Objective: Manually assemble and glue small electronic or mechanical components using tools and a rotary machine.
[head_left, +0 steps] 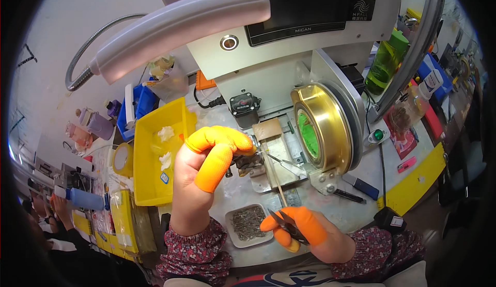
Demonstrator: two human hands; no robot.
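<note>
My left hand [204,165], in orange finger cots, has its fingers curled and pinched at the small metal fixture [251,164] of a bench machine. Whatever sits between those fingertips is hidden. Lower right, my right hand [310,233] wears orange finger cots too and is closed round dark pointed tweezers [290,228], tips toward the left. A thin light-brown stick [278,181] runs from the machine's metal tray [276,158] down to the right fingers; I cannot tell whether they touch it. Below the fixture stands a white dish [231,224] of many thin metal pieces [248,221].
A gold and grey wheel [325,127] with a green centre stands right of the tray. Left is a yellow bin [147,158] with white scraps. A pale lamp [181,29] hangs above. Dark-handled tools [361,186] lie right. Other people's hands [59,204] show far left.
</note>
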